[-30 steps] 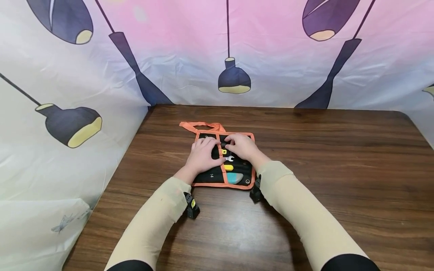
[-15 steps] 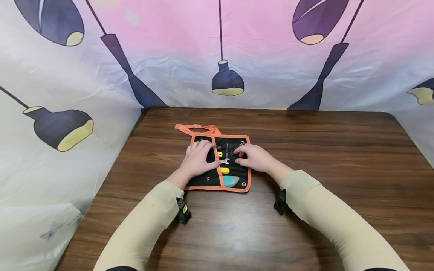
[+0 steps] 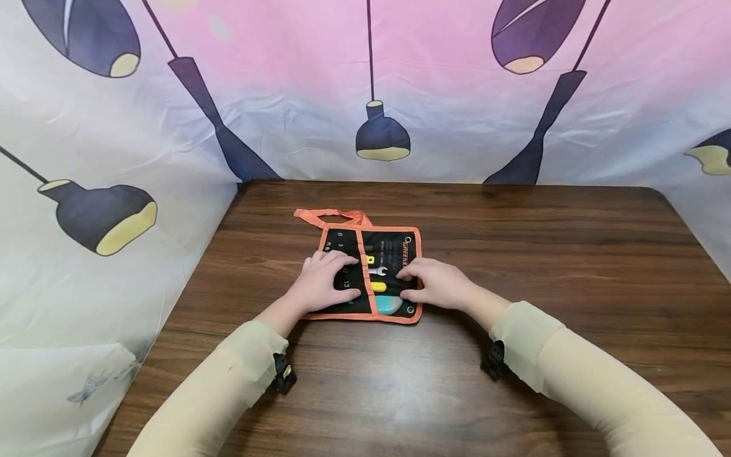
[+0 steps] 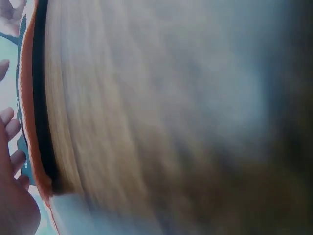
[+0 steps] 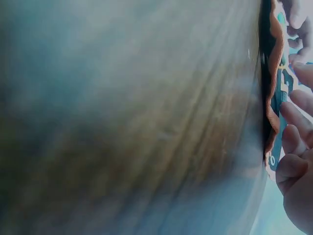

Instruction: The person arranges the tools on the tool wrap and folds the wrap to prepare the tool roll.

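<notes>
A black tool pouch [image 3: 370,240] with orange edging lies flat on the table, its left part printed with numbers. From its middle pockets poke the jaw end of a wrench [image 3: 379,271], a yellow handle [image 3: 379,287] and a rounded teal-and-grey piece [image 3: 389,305]. My left hand [image 3: 321,280] rests over the numbered part, thumb and fingers spread apart. Over the pouch's right edge reaches my right hand [image 3: 441,284], its bent fingertips and thumb apart, close above the black cloth. Both wrist views catch the orange pouch rim edge-on, with my left fingers [image 4: 17,161] and right fingers [image 5: 293,139] beside it.
The brown wooden table [image 3: 571,266] extends widely to the right of the pouch. An orange strap [image 3: 328,216] trails from the pouch's far left corner. Behind and left, a printed cloth [image 3: 285,95] hangs down to the table's edges.
My right hand has drawn back rightward and nearer, from over the tools to the pouch's right edge. The left hand has slid nearer and left, off the middle seam, uncovering printed numbers.
</notes>
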### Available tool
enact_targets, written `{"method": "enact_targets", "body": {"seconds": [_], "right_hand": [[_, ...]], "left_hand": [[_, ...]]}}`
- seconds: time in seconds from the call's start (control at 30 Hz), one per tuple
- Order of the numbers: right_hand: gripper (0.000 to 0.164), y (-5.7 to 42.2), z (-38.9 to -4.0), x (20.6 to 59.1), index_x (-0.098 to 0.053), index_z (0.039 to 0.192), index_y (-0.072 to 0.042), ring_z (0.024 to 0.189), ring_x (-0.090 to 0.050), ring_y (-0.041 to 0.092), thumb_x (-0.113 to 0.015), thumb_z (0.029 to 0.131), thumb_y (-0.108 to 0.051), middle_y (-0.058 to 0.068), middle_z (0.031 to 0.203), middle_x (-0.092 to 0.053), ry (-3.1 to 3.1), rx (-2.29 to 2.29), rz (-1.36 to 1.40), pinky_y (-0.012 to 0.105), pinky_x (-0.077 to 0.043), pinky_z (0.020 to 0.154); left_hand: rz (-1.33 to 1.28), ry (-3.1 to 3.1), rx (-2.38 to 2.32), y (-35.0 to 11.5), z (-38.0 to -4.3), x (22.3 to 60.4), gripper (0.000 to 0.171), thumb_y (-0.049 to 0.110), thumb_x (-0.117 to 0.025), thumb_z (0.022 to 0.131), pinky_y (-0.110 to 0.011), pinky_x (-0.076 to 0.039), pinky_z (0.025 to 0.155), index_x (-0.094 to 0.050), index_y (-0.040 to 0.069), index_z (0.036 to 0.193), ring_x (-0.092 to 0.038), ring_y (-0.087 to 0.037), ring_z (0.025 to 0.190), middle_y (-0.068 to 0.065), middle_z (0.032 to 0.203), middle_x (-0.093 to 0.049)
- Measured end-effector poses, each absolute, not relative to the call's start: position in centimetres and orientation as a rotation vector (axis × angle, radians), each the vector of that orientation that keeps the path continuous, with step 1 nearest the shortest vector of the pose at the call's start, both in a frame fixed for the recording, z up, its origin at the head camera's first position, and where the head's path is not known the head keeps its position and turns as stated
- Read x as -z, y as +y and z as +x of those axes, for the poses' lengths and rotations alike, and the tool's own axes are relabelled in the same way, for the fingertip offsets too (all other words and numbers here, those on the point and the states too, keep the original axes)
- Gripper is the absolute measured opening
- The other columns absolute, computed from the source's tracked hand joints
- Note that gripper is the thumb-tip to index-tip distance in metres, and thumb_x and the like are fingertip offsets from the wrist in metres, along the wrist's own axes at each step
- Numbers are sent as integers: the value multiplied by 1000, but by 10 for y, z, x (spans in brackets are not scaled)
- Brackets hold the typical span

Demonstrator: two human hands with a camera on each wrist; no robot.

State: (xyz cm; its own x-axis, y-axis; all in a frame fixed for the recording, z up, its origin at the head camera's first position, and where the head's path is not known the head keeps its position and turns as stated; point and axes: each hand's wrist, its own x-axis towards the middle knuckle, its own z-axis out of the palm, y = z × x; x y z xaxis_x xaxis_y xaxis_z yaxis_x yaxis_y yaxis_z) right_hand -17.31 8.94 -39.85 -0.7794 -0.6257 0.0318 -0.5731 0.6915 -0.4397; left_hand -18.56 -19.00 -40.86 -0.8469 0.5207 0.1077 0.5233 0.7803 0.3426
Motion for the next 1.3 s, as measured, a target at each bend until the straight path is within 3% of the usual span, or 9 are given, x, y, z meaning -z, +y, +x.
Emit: {"method": "enact_targets", "body": {"seconds": [0.27,0.6,0.87,1.07,1.3], "right_hand": [[37,87,-160,401,-66,113,-22,98,-56,12,-66,83,-43,-6,109,-59,2792,612,-1051,37,-48,77],[35,86,-149,403,-65,110,-26,98,-55,9,-68,81,-45,-11,107,-59,2803,549,-1138,35,-48,75],[57,77,-145,409,-58,121,-24,88,-56,11,-67,76,-57,-6,107,-57,2862,415,-1176,30,-46,62],[39,73,-145,413,-63,114,-27,69,-50,7,-65,80,-46,-8,94,-56,2933,421,-1231,24,-38,51],[29,78,-147,415,-68,107,-27,67,-49,3,-65,82,-41,-11,90,-59,2939,591,-1223,23,-40,55]], "left_hand": [[-932,-2947,664,-201,-174,408,55,48,-69,75,-46,-31,87,-60,19,120,-41,-23,110,0,123,-53],[-1051,-2936,750,-209,-164,406,48,43,-75,72,-46,-31,95,-63,19,112,-44,-17,108,5,114,-56],[-1117,-3008,707,-214,-160,404,47,43,-75,72,-44,-35,93,-64,19,111,-46,-16,105,6,111,-56],[-1151,-3027,668,-215,-160,407,49,44,-75,72,-45,-35,93,-63,19,112,-46,-17,105,5,113,-55],[-1213,-2988,663,-215,-161,407,48,39,-76,72,-46,-34,93,-63,18,112,-46,-18,106,5,113,-56]]}}
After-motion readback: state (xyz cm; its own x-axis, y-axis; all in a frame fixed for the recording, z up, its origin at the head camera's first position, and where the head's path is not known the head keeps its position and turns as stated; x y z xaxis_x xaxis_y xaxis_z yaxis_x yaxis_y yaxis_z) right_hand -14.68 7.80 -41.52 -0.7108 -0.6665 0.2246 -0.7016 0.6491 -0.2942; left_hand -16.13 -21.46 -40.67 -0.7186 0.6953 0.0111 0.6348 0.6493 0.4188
